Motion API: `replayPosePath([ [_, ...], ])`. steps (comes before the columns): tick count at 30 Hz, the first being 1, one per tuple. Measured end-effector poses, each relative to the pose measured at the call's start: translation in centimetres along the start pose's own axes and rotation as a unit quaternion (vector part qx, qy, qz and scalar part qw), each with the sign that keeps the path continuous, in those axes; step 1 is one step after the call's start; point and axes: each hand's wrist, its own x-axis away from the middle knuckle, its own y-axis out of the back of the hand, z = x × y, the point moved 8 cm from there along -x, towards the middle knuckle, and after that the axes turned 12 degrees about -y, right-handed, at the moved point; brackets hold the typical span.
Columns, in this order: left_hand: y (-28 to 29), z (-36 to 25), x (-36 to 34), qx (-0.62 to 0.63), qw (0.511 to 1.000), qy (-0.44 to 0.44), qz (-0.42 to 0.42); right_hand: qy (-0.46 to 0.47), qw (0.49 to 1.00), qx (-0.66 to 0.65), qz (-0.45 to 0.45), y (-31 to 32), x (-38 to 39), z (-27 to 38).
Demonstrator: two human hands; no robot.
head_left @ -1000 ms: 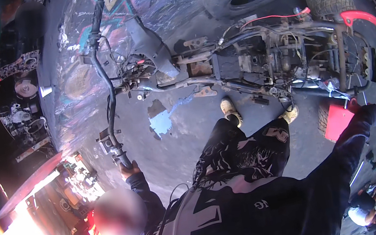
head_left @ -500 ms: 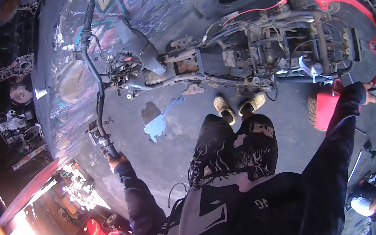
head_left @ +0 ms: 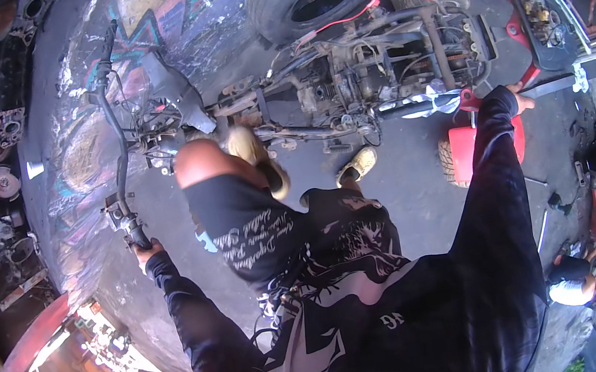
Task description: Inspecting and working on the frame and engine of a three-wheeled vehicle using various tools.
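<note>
Left hand (head_left: 148, 256) wrapped round the black rubber grip (head_left: 137, 235) of the dark bent metal handlebar (head_left: 123, 139), right hand (head_left: 521, 100) curled on the red curved metal bar (head_left: 517, 28) behind the stripped, grimy metal vehicle frame (head_left: 344, 85) lying crosswise ahead; best keep both holds firm, raised leg (head_left: 238, 222) clear.

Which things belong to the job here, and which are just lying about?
Handled, or part of what is:
handlebar, held by the left hand
vehicle frame, behind it
red curved bar, at the right hand

Seemingly just lying about:
large black tyre
round metal disc
thin pale rod
</note>
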Motion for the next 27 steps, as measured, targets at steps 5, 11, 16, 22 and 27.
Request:
replayPosePath([
  [5, -0.8, -0.6, -0.5, 0.05, 0.998, -0.025, 0.024, -0.079, 0.987, -0.016, 0.139, 1.0, -2.0, -2.3],
  [11, -3.3, 2.1, -1.4, 0.097, 0.993, -0.041, 0.049, -0.032, 0.969, -0.058, 0.238, 6.2, 1.3, -19.4],
  [16, -3.0, 4.5, -5.4, 0.156, 0.967, -0.197, -0.041, 0.024, 0.945, 0.201, 0.259, 16.6, 9.3, -39.0],
  [22, 11.1, -11.4, 6.2, 0.13, 0.878, -0.349, -0.3, 0.046, 0.902, 0.264, 0.337, 24.6, 17.2, -39.4],
  [27, 20.2, -20.8, 8.0, 0.429, 0.722, -0.432, -0.327, 0.297, 0.906, 0.108, 0.282, 18.0, 16.2, -18.2],
])
